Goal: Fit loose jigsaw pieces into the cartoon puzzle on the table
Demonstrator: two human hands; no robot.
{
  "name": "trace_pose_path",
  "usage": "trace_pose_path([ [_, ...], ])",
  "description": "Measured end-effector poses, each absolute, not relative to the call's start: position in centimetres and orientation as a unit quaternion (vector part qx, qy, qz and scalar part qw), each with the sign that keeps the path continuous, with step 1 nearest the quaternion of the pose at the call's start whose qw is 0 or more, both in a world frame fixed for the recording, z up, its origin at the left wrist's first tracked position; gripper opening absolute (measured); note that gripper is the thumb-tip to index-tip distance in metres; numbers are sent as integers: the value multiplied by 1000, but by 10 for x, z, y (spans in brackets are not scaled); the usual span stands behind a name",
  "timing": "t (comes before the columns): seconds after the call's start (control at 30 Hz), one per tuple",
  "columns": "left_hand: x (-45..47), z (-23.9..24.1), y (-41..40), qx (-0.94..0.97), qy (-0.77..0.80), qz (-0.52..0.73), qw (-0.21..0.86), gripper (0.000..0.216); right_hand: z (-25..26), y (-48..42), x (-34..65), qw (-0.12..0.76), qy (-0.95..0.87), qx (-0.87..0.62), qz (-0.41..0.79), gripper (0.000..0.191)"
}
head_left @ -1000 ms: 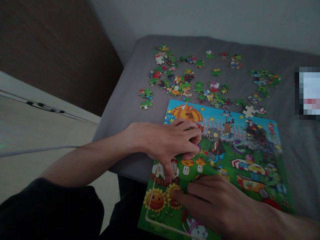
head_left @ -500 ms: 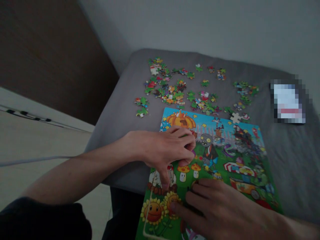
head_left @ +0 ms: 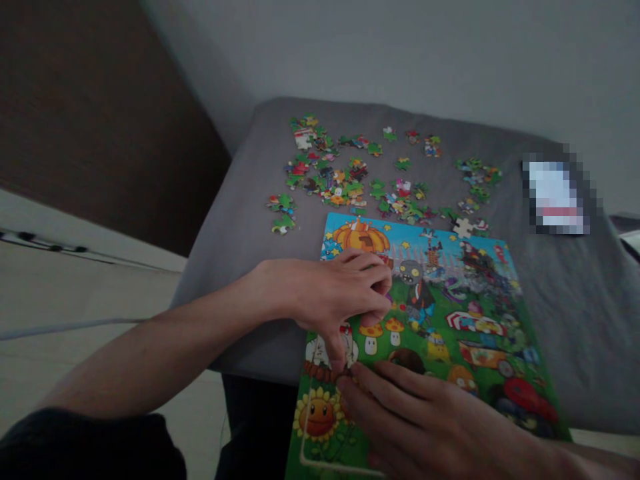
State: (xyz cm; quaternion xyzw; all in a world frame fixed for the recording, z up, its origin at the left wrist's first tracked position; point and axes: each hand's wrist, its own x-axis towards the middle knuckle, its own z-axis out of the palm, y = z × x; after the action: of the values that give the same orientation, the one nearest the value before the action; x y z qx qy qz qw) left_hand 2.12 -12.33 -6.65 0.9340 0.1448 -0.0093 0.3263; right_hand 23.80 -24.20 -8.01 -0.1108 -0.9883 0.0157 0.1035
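A colourful puzzle board [head_left: 430, 347] with cartoon plants and zombies lies in front of me. My left hand [head_left: 345, 293] rests on its left part, fingers bent and apart from the thumb, which presses on the picture above the sunflower [head_left: 318, 415]. Below that thumb, my right hand [head_left: 425, 420] lies low over the board with its fingers stretched forward. Its fingertips meet the board close to the left thumb tip. Nothing shows in either hand, though the right palm and thumb are hidden, and the right hand covers part of the lower picture.
Loose puzzle pieces [head_left: 337, 177] are scattered beyond the board on the grey cloth surface [head_left: 240, 233]. A pale piece [head_left: 463, 227] sits at the board's top edge. A blurred-out phone-like object [head_left: 557, 197] lies at the right. A cable [head_left: 75, 328] runs at the left.
My right fingertips have moved up from the sunflowers to beside my left thumb. The left hand stays almost in place. My view has turned slightly right.
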Motion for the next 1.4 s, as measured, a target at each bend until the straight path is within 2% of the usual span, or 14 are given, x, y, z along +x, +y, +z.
trace_pose_path([
  [0.17, 18, -67, -124, 929, 144, -12, 340, 53, -82, -256, 234, 98, -985, -138, 14, 50],
  [0.4, 13, -67, -122, 923, 170, -23, 345, 56, -93, -279, 233, 127, -969, -211, -7, 36],
  [0.77, 6, -64, -115, 906, 194, -48, 373, 50, -100, -267, 227, 216, -954, -208, -9, 26],
  [0.9, 2, -62, -111, 897, 208, -41, 387, 45, -66, -222, 247, 185, -960, -190, 93, 33],
  [0.97, 4, -62, -111, 896, 218, -34, 386, 42, -54, -178, 271, 184, -941, -253, 125, 45],
  [1.0, 5, -61, -111, 895, 224, -32, 384, 41, -53, -153, 285, 200, -927, -301, 98, 41],
  [1.07, 9, -60, -110, 892, 239, -33, 383, 36, -61, -106, 316, 211, -884, -415, 41, 36],
  [1.17, 14, -61, -106, 884, 257, -14, 390, 28, -90, -60, 353, 173, -840, -514, 17, 42],
  [1.23, 16, -64, -102, 884, 252, 10, 394, 24, -109, -50, 367, 154, -831, -533, 43, 43],
  [1.4, 21, -73, -91, 890, 235, 65, 385, 17, -124, -53, 376, 216, -817, -528, 85, 29],
])
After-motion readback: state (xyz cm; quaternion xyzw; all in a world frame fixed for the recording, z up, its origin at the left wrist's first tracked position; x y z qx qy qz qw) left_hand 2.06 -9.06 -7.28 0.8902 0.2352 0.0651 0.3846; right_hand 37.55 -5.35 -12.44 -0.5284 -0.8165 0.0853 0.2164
